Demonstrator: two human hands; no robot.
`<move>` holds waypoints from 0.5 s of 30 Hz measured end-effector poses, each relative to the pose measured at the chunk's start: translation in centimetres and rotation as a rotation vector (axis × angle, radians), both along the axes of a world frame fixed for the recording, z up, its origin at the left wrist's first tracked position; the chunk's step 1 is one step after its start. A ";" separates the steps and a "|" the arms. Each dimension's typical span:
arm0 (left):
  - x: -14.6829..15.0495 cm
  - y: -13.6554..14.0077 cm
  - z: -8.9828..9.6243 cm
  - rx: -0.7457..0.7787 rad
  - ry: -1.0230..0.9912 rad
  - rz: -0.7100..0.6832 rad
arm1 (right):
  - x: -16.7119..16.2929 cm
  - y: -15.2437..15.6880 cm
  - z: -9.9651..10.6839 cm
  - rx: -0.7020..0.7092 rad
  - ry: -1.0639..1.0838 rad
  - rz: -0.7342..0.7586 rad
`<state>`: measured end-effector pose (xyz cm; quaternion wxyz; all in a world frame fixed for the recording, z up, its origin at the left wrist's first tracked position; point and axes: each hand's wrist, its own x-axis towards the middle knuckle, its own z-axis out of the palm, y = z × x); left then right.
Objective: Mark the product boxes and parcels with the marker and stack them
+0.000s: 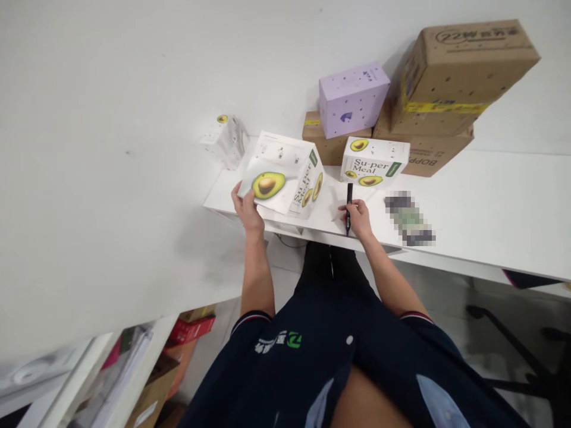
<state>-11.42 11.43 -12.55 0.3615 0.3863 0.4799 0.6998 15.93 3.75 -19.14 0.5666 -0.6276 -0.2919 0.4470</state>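
My left hand grips the near left corner of a large white box printed with avocados and "Su-per Meal". Its thumb lies on the avocado face, and some fingers are hidden behind the edge. In my right hand is a black marker pen, held upright near the table's front edge with fingers closed round it. The pen is apart from the large box. Just behind the pen stands a smaller white avocado box with the same lettering.
A white carton with an avocado print stands by the wall at left. Behind are a purple box and stacked brown cartons. A blurred-out flat object lies right of my right hand on the white table.
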 end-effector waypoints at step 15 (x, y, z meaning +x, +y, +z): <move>-0.7 -3.6 -2.5 -0.118 -0.286 0.069 | -4.3 -1.6 3.9 0.032 0.271 0.214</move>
